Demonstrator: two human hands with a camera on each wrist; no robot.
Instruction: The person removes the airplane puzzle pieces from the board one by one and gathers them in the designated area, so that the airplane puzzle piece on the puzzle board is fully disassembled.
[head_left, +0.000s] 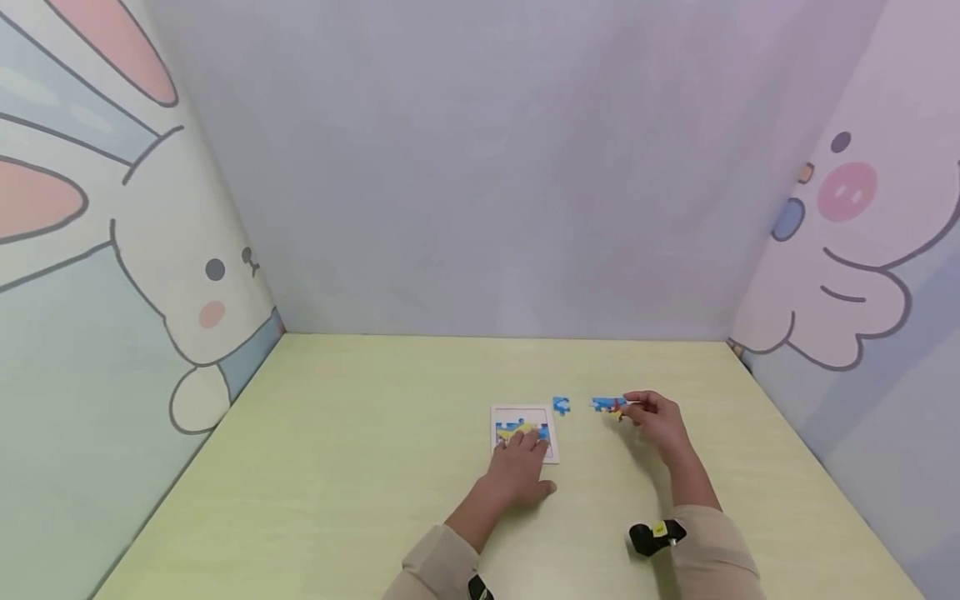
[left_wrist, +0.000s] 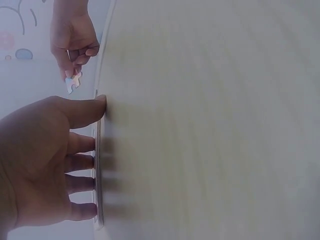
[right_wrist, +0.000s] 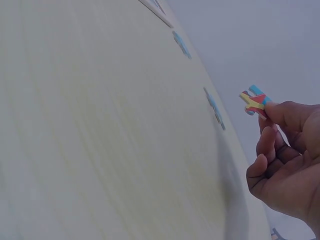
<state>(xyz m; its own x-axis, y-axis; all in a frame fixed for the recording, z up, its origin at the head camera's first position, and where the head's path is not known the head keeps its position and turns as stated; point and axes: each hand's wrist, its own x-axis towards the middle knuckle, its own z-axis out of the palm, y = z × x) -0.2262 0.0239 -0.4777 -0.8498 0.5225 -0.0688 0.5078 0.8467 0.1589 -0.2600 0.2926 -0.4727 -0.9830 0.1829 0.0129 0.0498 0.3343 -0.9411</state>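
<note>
R hand (head_left: 656, 423) holding puzzle pc (right_wrist: 254, 102), L hand (head_left: 517, 469) on tray (head_left: 520, 413)

R thumb & fingers pinch the yellow/red/blue pc, up off the counter (head_left: 337, 467). L fingers straight, a bit apart, tips on white, part-filled tray. One blue pc (head_left: 560, 405) lies just beside tray's far R corner; 2nd blue pc (head_left: 602, 403) farther R, nr R hand.

Legible text: none. Yellow label (head_left: 660, 530), one, on black device (head_left: 642, 540) at right sleeve (head_left: 712, 552): too small for me to read.
</note>
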